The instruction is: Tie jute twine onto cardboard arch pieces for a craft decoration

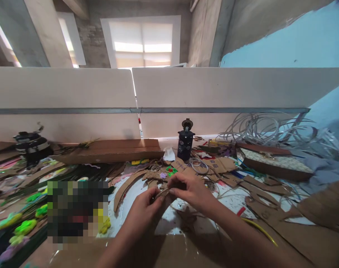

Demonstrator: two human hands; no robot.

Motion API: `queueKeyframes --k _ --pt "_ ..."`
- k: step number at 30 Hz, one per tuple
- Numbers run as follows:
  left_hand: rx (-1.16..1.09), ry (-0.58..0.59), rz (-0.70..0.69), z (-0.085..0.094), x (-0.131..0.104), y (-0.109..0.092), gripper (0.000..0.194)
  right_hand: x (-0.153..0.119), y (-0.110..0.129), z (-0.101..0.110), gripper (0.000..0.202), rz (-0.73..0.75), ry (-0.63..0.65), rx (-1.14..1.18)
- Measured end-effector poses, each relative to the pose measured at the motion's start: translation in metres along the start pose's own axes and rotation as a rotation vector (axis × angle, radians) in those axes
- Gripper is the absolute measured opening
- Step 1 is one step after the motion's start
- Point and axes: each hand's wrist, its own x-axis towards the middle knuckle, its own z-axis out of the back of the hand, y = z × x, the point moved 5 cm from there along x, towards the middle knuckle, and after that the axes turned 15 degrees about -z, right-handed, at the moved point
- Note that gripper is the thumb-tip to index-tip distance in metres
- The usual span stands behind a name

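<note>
My left hand (148,206) is closed on a narrow brown strip (162,193) that looks wrapped in twine. From the other side, the fingertips of my right hand (189,190) pinch near the strip's end; my fingers hide much of it. Just beyond my hands lies a curved, twine-covered piece (152,175) with small purple flowers (163,175) and green and red ones (171,171) beside it. To the left is a bare cardboard arc (125,189). A brown, roughly star-shaped piece (187,219) rests on the white surface below my right wrist.
A dark bottle (185,144) with its lid up stands behind my hands. Cardboard scraps (262,191), a handbag (272,160) and coiled clear tubing (255,126) crowd the right. Fuzzy flowers (26,227) and a long cardboard box (110,150) are left. A white partition (74,89) bounds the back.
</note>
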Motion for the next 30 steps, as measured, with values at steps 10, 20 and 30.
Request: queueKeyframes --k 10,20,30 --pt "-0.100 -0.016 0.032 0.002 0.005 -0.010 0.025 -0.001 0.005 0.003 0.017 0.188 -0.089 -0.217" --pt "-0.120 -0.022 0.012 0.003 0.007 0.005 0.033 -0.004 0.007 0.002 0.014 0.239 -0.084 -0.203" --pt "-0.077 -0.049 0.012 0.002 0.006 0.001 0.031 -0.004 0.007 0.002 0.020 0.209 -0.065 -0.158"
